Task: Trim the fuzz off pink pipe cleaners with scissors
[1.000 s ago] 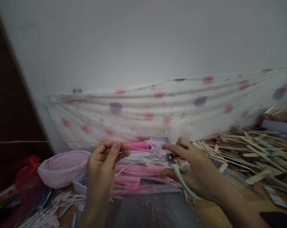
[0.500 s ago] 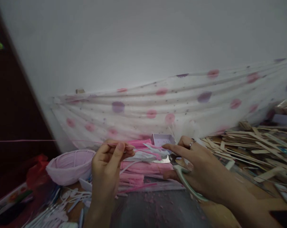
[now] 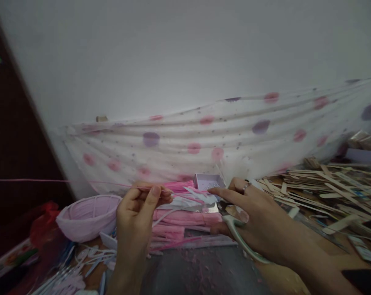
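Observation:
My left hand (image 3: 138,217) pinches a thin pink pipe cleaner (image 3: 53,180) between thumb and fingertips. One length runs far out to the left, and a short end points right, towards the scissors. My right hand (image 3: 256,217) grips scissors (image 3: 236,233) with pale green handles, the index finger stretched along above the blades. The blades point left, a little below the short pink end; whether they touch it I cannot tell. Beneath both hands lie bundles of pink pipe cleaners (image 3: 185,216), with white strips among them.
A small white box (image 3: 202,179) with beads stands behind the bundles. A pale pink bowl-shaped basket (image 3: 78,227) sits at left, above white cords (image 3: 71,278). Many wooden sticks (image 3: 308,182) are heaped at right. Pink fluff dots the dark mat (image 3: 176,276).
The view has shifted slightly. Both hands keep nearly the same places and grips. The short pink end between them now looks straighter.

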The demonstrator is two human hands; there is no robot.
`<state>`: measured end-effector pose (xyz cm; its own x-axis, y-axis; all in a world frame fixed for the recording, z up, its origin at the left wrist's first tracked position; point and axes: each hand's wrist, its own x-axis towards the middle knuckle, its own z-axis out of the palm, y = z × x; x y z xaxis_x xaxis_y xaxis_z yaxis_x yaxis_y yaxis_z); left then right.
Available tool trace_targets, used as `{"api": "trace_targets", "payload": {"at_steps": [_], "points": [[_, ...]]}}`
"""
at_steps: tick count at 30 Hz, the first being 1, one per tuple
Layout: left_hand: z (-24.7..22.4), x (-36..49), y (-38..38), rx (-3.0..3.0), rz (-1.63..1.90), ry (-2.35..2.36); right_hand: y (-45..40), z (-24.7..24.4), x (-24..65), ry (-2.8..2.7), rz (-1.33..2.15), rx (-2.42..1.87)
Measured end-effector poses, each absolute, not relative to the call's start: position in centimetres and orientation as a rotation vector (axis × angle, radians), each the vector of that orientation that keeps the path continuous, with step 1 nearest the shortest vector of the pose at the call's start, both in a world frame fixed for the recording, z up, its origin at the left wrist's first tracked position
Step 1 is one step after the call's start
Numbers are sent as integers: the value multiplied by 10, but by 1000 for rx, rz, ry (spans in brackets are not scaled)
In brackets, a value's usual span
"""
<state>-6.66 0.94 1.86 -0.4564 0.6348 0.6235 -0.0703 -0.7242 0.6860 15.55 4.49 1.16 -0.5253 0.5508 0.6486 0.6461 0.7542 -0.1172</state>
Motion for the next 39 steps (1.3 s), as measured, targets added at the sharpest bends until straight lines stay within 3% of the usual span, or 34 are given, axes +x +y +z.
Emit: {"api": "trace_targets", "payload": {"at_steps": [39], "points": [[16, -64, 9, 1322, 2196, 742, 53, 7, 153, -2266, -185, -736]]}}
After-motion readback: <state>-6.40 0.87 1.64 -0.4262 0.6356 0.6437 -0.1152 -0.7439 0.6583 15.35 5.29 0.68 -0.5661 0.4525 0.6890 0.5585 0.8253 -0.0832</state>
